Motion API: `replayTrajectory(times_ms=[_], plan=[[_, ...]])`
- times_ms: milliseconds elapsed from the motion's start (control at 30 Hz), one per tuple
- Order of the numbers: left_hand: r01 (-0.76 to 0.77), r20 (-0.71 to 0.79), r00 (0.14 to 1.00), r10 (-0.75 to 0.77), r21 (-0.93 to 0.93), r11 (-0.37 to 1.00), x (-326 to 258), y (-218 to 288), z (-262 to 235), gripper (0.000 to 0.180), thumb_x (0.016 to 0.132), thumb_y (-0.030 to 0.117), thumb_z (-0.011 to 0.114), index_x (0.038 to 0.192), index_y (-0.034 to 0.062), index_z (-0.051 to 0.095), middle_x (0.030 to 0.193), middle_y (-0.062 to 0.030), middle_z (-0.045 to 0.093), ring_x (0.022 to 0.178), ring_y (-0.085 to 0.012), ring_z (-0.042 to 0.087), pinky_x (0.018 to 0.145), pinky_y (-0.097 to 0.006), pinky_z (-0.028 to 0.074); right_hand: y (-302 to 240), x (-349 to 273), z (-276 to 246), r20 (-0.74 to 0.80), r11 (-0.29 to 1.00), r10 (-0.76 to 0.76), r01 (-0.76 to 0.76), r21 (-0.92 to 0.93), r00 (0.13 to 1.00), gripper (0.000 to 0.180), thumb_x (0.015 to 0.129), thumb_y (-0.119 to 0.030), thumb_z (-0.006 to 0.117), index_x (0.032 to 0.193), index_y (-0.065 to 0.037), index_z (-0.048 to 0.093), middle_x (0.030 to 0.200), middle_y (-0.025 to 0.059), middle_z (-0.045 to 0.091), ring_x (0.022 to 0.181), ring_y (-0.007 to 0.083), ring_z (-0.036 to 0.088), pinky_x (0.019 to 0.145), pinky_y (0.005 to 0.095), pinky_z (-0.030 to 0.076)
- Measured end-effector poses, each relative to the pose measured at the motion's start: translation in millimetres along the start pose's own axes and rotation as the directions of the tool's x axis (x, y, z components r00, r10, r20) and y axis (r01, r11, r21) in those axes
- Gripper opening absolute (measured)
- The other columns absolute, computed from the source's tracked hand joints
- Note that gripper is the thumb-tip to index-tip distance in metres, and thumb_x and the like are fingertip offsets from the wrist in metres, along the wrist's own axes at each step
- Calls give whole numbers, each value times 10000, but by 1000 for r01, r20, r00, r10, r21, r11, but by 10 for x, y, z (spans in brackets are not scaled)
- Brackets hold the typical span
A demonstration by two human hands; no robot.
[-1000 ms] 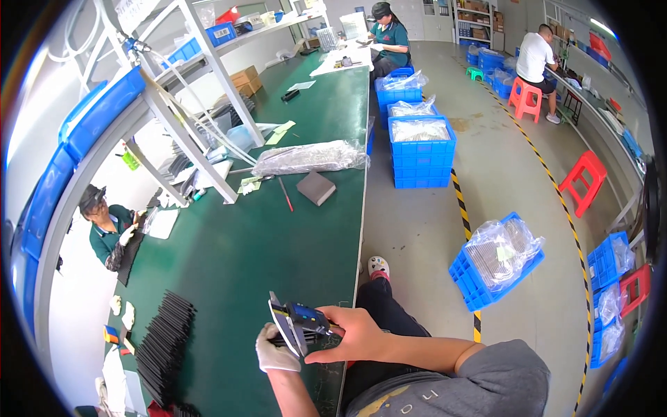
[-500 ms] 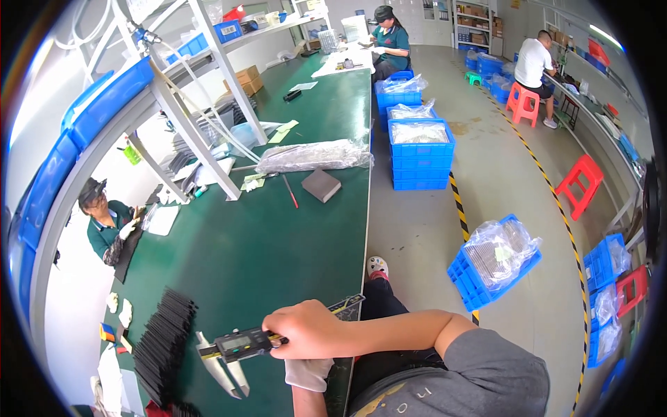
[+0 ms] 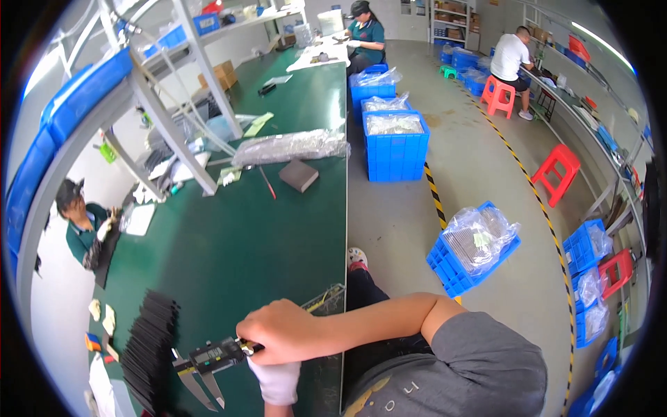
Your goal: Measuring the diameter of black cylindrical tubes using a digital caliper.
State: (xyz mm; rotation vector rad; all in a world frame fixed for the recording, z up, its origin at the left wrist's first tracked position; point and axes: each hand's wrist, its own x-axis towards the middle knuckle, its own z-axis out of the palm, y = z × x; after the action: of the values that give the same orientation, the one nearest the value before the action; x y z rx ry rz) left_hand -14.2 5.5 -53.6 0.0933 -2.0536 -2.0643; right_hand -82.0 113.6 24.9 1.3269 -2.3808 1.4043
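**Right hand grips digital caliper over green bench**

Long green workbench (image 3: 236, 236) fills the left half. Blue crates (image 3: 394, 142) with bagged parts stand on the floor beside it; one more blue crate (image 3: 472, 247) sits apart to the right. A co-worker (image 3: 83, 226) sits at the far left edge of the bench. A row of black flat parts (image 3: 149, 344) lies on the bench near the lower left. Just right of that row is the digital caliper (image 3: 208, 361), jaws pointing down. The bare right hand (image 3: 278, 332) is closed round the caliper's beam end, reaching across the body. The gloved left hand (image 3: 276, 382) sits directly under the right hand; cannot tell if it holds anything.
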Motion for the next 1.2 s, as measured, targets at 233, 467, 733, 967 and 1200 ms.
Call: replayTrajectory(times_ms=[233, 467, 733, 967, 1200], plan=[[-234, -218, 965, 145, -469, 852, 192, 68, 255, 410, 802, 77, 654, 1149, 21, 442, 1046, -75, 533, 948, -191, 540, 826, -309, 439, 56, 35, -463, -83, 997, -55, 51, -52, 995, 443, 619, -316, 801, 929, -53, 625, 782, 96, 645, 683, 237, 649, 578, 328, 483], [-364, -99, 927, 363, 4, 931, 164, 319, 216, 90, 860, -14, 560, 947, 4, 553, 797, -65, 573, 677, -116, 579, 636, -229, 470, 252, -169, -1016, -111, 984, 125, -138, -115, 986, 272, 743, -209, 723, 896, -8, 623, 696, 54, 588, 537, 90, 474, 472, 234, 376], [-361, -61, 927, 370, 126, 924, 59, 426, 230, 111, 871, -23, 533, 979, -13, 556, 848, -99, 652, 771, -142, 626, 733, -261, 500, 164, -379, -1010, -98, 926, 110, -138, -352, 989, 291, 731, -188, 719, 927, 0, 616, 725, 77, 601, 542, 161, 527, 482, 240, 423], [-365, -99, 919, 383, 161, 917, -2, 427, 242, 201, 766, -19, 678, 949, 19, 606, 839, -107, 658, 725, -172, 649, 664, -249, 504, 136, -410, -1002, -104, 952, 111, -136, -275, 988, 288, 711, -156, 726, 926, -4, 611, 714, 68, 597, 534, 145, 510, 480, 243, 418], [-278, -137, 950, 279, 29, 960, -10, 537, 247, 143, 790, -58, 659, 914, -14, 605, 910, -115, 675, 878, -181, 653, 754, -260, 520, 111, -423, -954, -124, 947, 127, -157, -279, 984, 295, 728, -183, 734, 936, -9, 618, 701, 67, 591, 544, 148, 528, 474, 244, 424]])
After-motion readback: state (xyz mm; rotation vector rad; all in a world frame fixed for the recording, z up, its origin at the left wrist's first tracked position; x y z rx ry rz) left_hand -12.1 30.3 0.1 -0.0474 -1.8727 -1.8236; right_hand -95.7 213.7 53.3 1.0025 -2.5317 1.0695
